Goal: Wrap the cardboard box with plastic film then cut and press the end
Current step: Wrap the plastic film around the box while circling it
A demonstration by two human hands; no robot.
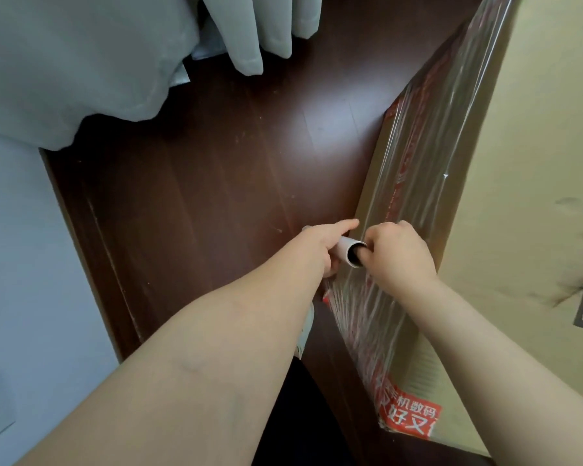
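Box: the cardboard box (535, 146) is filling the view from 1 o'clock down to 5 o'clock. It is standing on the dark wooden floor (199, 196), with its long side face turning toward the person.
Film: the plastic film (418, 156) is lying in a glossy, wrinkled band along this side face. It is also covering the red label (408, 418) at 5 o'clock.
Roll: the film roll (347, 252) is sitting just below the centre, right at the edge of the box. I think it is being kept so near so that the film stays tight on the cardboard.
Left hand: the left hand (320, 250) is gripping the roll from the 9 o'clock side. Its index finger is stretching out along the tube and the other fingers are curling under it, probably to steady it.
Right hand: the right hand (401, 253) is curling at the 3 o'clock side of the roll. One digit is hooking into the open core, probably so that the roll can turn while it is unwinding.
Stage: to my judgement the wrapping is going on and the cutting and pressing are not yet beginning. No cutting tool is showing.
Around: a grey curtain (115, 62) is hanging at 11 o'clock, well apart from the hands.
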